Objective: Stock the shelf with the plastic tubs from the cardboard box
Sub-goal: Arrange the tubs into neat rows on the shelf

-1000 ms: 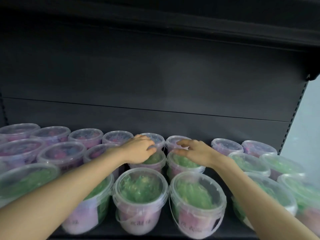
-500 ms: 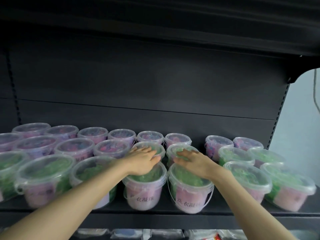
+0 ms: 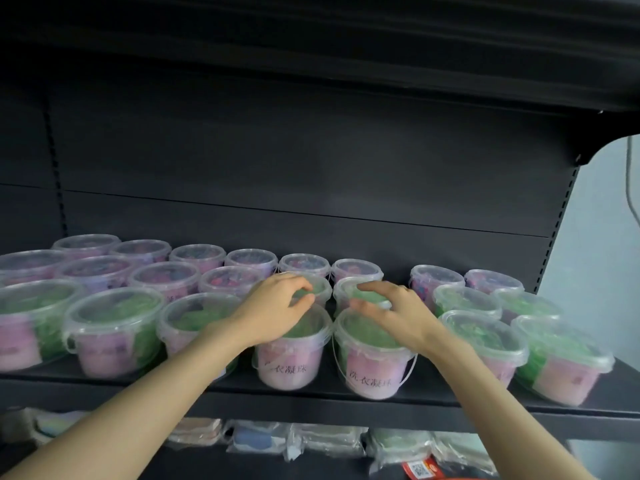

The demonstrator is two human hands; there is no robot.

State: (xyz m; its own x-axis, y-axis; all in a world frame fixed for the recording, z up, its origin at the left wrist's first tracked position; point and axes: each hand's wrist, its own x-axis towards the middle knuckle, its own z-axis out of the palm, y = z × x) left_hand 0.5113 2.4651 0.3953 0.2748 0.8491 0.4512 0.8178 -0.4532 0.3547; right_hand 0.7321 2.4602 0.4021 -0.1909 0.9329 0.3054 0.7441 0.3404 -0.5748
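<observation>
Several clear plastic tubs with green or purple contents and pink labels stand in three rows on the black shelf [image 3: 311, 398]. My left hand [image 3: 273, 311] lies over the lid of a front-row tub [image 3: 289, 367], its fingers loosely curled near the rim of the tub behind [image 3: 321, 289]. Beside it, my right hand [image 3: 393, 315] hovers over the neighbouring front tub [image 3: 372, 374], fingers relaxed and spread toward the second-row tub [image 3: 344, 291]. Neither hand holds anything. The cardboard box is out of view.
A dark shelf board [image 3: 346, 46] overhangs above. The back panel [image 3: 311, 168] is bare. A gap [image 3: 396, 271] separates the middle tubs from the right group. Bagged goods [image 3: 311, 441] lie on the shelf below. A pale wall [image 3: 595, 237] is at right.
The camera has pulled back and lower, so the shelf's front edge and the lower shelf show. Both hands have drawn back from the second-row tubs to the front tubs, and their fingers have lifted and curled.
</observation>
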